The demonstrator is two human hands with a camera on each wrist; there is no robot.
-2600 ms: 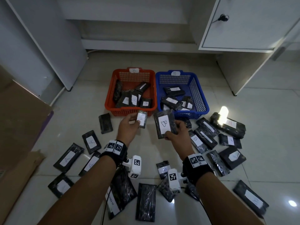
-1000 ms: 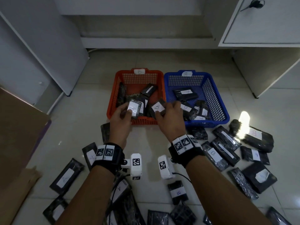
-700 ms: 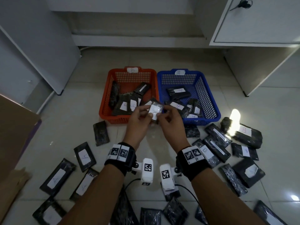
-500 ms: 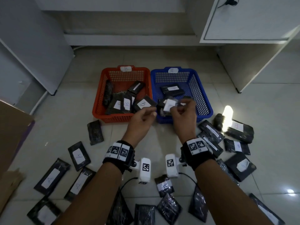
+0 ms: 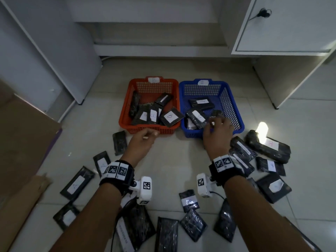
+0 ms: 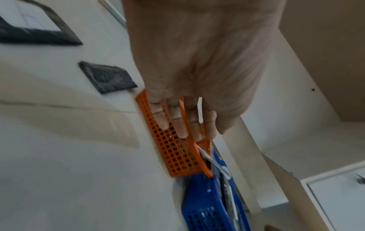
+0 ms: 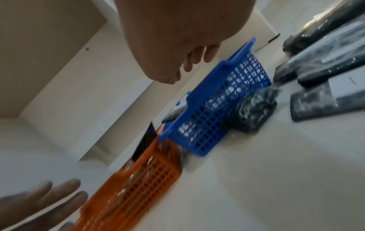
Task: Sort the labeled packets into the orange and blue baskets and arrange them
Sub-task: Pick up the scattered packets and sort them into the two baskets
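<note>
The orange basket (image 5: 145,127) and the blue basket (image 5: 236,110) stand side by side on the tiled floor, each holding several black labeled packets. A packet marked B (image 5: 171,117) lies in the orange basket's front right corner. My left hand (image 5: 145,139) hovers empty just before the orange basket (image 6: 173,153), and its fingers (image 6: 177,121) are straight. My right hand (image 5: 216,130) hangs over the blue basket's front edge with loosely curled fingers (image 7: 195,59) holding nothing. A small dark packet (image 5: 216,113) lies in the basket just beyond them.
Loose black packets lie scattered on the floor at the left (image 5: 77,183), the right (image 5: 269,148) and near me (image 5: 167,233). Cardboard (image 5: 23,142) lies at the far left. A white cabinet (image 5: 291,24) stands behind right. A bright glare (image 5: 261,129) sits beside the blue basket.
Both hands had pinched a small packet over the blue basket's front. It is now let go into that basket, and my left hand has drawn back left, in front of the orange basket.
</note>
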